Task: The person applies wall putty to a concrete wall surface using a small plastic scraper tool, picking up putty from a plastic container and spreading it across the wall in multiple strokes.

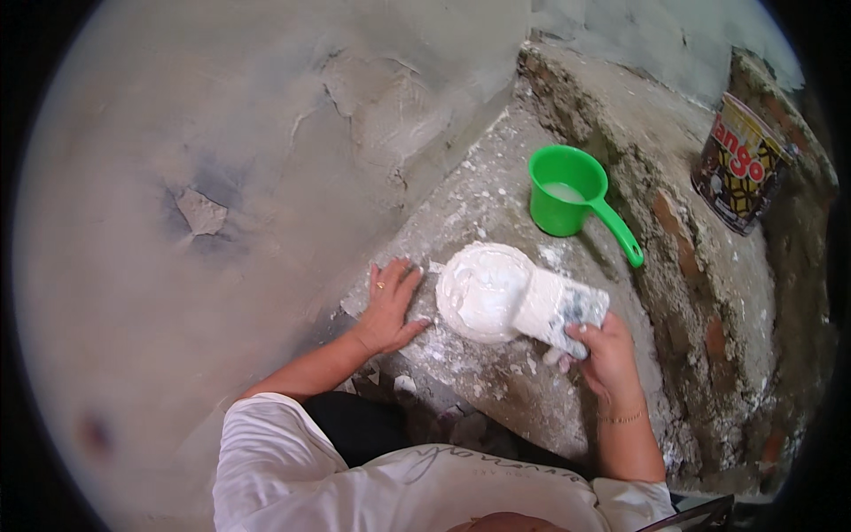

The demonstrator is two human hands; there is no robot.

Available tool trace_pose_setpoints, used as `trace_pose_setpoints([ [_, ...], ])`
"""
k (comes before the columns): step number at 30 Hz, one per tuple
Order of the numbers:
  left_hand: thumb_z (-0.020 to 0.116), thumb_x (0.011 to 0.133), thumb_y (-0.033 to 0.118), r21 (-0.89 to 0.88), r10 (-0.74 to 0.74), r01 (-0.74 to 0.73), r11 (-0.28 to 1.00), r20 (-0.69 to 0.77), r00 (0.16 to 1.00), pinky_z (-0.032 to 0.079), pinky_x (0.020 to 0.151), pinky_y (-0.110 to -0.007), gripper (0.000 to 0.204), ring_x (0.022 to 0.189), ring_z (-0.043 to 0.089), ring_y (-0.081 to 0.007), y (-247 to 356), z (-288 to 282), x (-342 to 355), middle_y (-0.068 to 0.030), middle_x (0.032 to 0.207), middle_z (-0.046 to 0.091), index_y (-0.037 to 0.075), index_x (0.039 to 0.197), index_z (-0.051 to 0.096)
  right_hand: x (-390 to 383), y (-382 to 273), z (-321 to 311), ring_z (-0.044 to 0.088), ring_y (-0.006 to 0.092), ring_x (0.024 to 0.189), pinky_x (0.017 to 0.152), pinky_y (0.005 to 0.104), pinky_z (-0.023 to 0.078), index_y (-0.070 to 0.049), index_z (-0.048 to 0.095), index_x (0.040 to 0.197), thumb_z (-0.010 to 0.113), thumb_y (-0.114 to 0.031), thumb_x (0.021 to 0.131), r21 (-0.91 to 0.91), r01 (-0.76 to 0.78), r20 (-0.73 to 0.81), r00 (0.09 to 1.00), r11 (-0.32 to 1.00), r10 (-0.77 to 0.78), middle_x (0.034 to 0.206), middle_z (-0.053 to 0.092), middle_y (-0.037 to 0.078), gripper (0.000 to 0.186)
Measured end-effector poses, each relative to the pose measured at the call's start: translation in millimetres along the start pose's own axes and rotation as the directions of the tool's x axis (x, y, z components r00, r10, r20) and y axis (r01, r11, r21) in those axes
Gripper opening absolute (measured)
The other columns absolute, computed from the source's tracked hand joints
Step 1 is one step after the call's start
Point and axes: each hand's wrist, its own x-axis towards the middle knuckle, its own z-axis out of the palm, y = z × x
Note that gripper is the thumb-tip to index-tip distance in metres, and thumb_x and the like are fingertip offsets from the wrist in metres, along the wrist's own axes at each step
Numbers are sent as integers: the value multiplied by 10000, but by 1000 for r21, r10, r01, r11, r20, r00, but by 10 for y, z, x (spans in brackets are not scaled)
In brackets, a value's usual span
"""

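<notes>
A round mound of wet white plaster [479, 288] lies on the rough step in front of me; whether a plate or lid is under it, I cannot tell. My right hand [605, 350] grips a flat, plaster-smeared scraper [560, 306], thumb on top. The scraper's left edge touches the right side of the plaster. To the left of the mound, my left hand [392, 306] rests on the step with fingers spread, holding nothing. Behind the plaster stands a green dipper [567, 191] with whitish liquid inside, its handle pointing right and toward me.
A grey wall [266, 124] with a chipped patch [202, 213] rises at the left. On the right, broken concrete steps [683, 230] climb with exposed brick. A patterned tub [741, 167] stands on one of them. White spatters and crumbs mark the step [479, 191].
</notes>
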Motion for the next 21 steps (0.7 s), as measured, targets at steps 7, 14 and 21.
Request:
trace_pose_setpoints([
  [7, 564, 773, 489, 28, 8, -10, 1000, 62, 998, 66, 1053, -624, 781, 1308, 188, -475, 56, 1, 74, -276, 1372, 263, -20, 1322, 343, -54, 131, -175, 618, 166, 591, 441, 256, 486, 39, 554, 1054, 540, 2, 793, -87, 44, -86, 995, 995, -52, 847, 647, 96, 263],
  [14, 546, 775, 528, 1, -8, 8, 1000, 98, 995, 72, 1050, -629, 806, 1302, 188, -479, 55, 12, 55, -283, 1368, 255, -15, 1330, 330, 15, 152, -260, 605, 132, 607, 469, 242, 477, 33, 563, 1047, 570, 8, 812, -82, 47, -152, 987, 995, -59, 873, 647, 85, 236],
  [21, 527, 777, 558, -74, -13, 22, 997, 118, 993, 62, 1052, -627, 817, 1302, 190, -483, 29, 42, 127, -282, 1371, 250, -16, 1325, 330, 100, 185, -381, 609, 144, 603, 456, 255, 486, 36, 548, 1065, 575, -5, 815, -51, 7, -188, 982, 999, -16, 873, 649, 94, 255],
])
